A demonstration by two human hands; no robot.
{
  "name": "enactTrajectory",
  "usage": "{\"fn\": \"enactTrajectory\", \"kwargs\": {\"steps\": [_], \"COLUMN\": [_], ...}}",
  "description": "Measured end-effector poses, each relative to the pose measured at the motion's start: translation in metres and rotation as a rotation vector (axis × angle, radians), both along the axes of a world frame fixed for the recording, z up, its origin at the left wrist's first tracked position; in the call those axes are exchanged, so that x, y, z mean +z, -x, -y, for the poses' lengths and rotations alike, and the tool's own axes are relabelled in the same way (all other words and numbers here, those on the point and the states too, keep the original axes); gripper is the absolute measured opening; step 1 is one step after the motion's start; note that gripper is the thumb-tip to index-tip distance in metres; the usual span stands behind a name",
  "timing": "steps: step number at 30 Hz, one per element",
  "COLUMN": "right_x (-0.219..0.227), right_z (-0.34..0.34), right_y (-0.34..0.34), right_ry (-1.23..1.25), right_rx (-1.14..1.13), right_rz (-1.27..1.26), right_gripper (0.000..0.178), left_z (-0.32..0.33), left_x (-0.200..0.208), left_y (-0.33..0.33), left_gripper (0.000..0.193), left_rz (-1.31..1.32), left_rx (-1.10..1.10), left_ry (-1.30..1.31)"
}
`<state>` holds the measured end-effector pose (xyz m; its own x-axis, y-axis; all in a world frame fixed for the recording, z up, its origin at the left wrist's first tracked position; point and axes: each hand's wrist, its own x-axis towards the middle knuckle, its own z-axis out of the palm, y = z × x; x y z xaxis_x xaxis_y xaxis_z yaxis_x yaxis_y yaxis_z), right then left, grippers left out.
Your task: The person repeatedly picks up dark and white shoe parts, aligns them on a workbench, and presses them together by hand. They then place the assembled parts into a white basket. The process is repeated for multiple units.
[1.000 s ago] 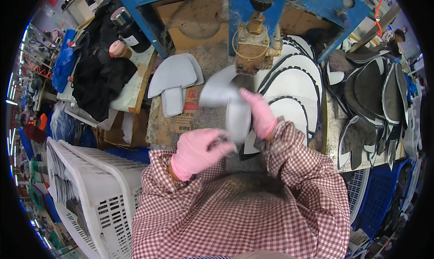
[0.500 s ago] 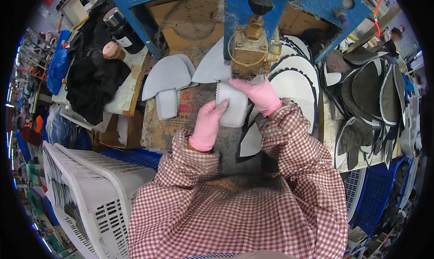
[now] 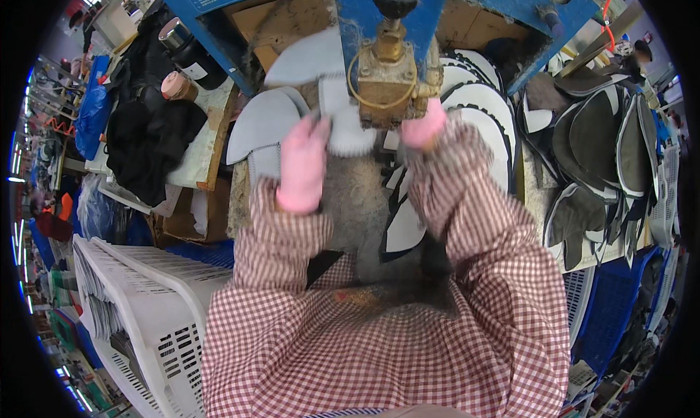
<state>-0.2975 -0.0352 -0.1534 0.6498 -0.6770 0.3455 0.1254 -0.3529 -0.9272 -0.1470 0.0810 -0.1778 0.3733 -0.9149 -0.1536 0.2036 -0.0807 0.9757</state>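
My left hand (image 3: 302, 166), in a pink glove and blurred by motion, has its fingers stretched out at the left edge of a light grey piece with a jagged edge (image 3: 351, 137). I cannot tell whether the fingertips touch it. Part of that piece lies under the brass-coloured press head (image 3: 386, 90). My right hand (image 3: 424, 126), also pink-gloved, is beside the head's right side, its fingers hidden behind it. Rounded light grey pieces (image 3: 264, 125) lie left of my left hand. Another large grey piece (image 3: 306, 57) lies farther back.
The blue machine frame (image 3: 467, 17) rises ahead. White pieces with dark toothed edges (image 3: 474, 137) overlap to the right, near dark grey shaped pieces (image 3: 609, 141). On the left side table are black cloth (image 3: 149, 144) and a flask (image 3: 193, 57). A white basket (image 3: 168, 301) stands near left.
The jagged-edged grey piece has moved away from me, under the press head. My left hand has moved left and its grip has opened; my right hand has shifted slightly behind the head.
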Motion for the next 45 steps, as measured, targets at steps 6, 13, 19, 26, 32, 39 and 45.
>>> {"fn": "enactTrajectory", "kwargs": {"steps": [6, 13, 19, 26, 32, 39, 45], "right_x": [-0.021, 0.007, -0.049, -0.058, -0.113, -0.172, -0.202], "right_z": [-0.005, 0.014, -0.12, -0.15, -0.192, -0.136, -0.127], "right_y": [0.018, 0.034, 0.076, 0.165, 0.24, 0.239, 0.247], "right_ry": [-1.024, -1.008, -0.037, 0.054, -0.601, -0.312, -0.288], "right_rx": [-0.295, -0.236, -0.414, -0.409, -0.603, -0.779, -0.773], "right_rz": [0.474, 0.465, -0.224, 0.041, 0.002, -0.526, -0.455], "right_gripper": [0.044, 0.047, 0.065, 0.086, 0.025, 0.037, 0.044], "left_z": [-0.008, 0.027, -0.051, -0.091, -0.094, -0.071, -0.057], "left_x": [-0.003, -0.028, -0.034, 0.005, -0.066, -0.151, -0.171], "left_y": [0.016, -0.008, 0.033, 0.066, 0.099, 0.133, 0.13], "left_gripper": [0.022, 0.028, 0.046, 0.066, 0.048, 0.065, 0.072], "left_rz": [-0.291, -0.091, -0.231, 0.486, 0.15, 0.71, 0.902], "left_rx": [-0.131, -0.339, 0.003, -0.804, -0.569, -0.401, -0.351], "left_ry": [-0.169, -0.015, 0.136, 0.587, -0.021, 0.08, 0.111]}}
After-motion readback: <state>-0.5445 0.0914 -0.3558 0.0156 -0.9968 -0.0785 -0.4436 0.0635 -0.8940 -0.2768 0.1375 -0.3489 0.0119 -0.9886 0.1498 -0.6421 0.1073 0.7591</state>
